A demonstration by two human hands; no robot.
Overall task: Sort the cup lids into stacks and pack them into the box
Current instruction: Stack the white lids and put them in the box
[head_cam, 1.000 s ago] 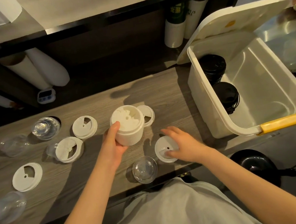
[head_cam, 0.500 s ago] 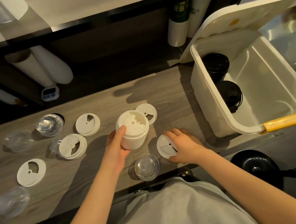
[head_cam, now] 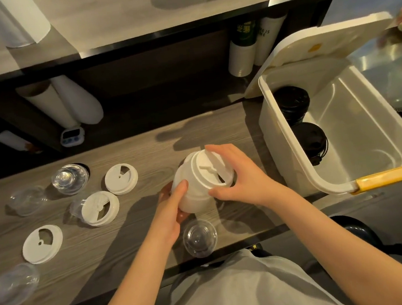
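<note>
Stack of white lids (head_cam: 192,193): held tilted above the wood-grain counter (head_cam: 144,145), just left of the storage box (head_cam: 290,143). Its side is gripped by the left hand (head_cam: 171,212), with the thumb laid across the front and the fingers wrapped behind. Top white lid (head_cam: 211,169): seated on the upper end of the stack, its rim clasped between the curled fingers and thumb of the right hand (head_cam: 240,178). Three loose lids are laid flat on the counter to the left: rear white lid (head_cam: 121,178), middle white lid (head_cam: 101,208) overlapping a clear one, and front white lid (head_cam: 42,244). Clear dome lid (head_cam: 199,238): set by the near counter edge, directly below the stack; a second clear dome lid (head_cam: 70,178) is placed far left, with further clear ones near it. Storage box: white, fitted with a yellow handle (head_cam: 385,177), its cover (head_cam: 320,45) raised behind. Two stacks of black lids (head_cam: 291,104) are housed along its left wall. Digital timer (head_cam: 72,136): kept on the dark shelf behind the counter.
</note>
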